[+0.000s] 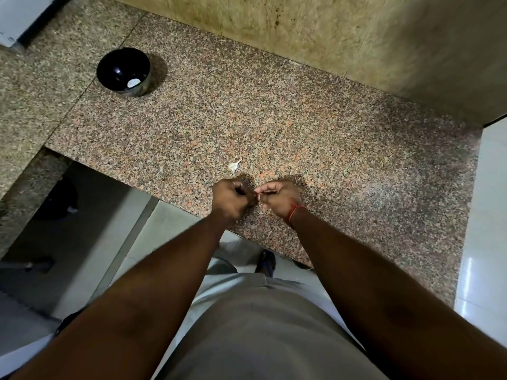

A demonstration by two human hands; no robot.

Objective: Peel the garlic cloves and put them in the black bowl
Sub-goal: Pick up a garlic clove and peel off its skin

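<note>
While both forearms reach out over the near edge of the speckled stone surface (pixel 315 138), the left hand (pixel 231 197) and right hand (pixel 279 197) meet knuckle to knuckle, each grip clenched around something too small to make out. Just beyond them lies a white garlic clove (pixel 234 165). Far off to the left stands the black bowl (pixel 109 65), holding one white piece (pixel 133 82).

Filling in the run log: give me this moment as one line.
stage: peeling | left hand and right hand: pinching something small, hidden | garlic clove: on counter | black bowl: one white piece inside
</note>
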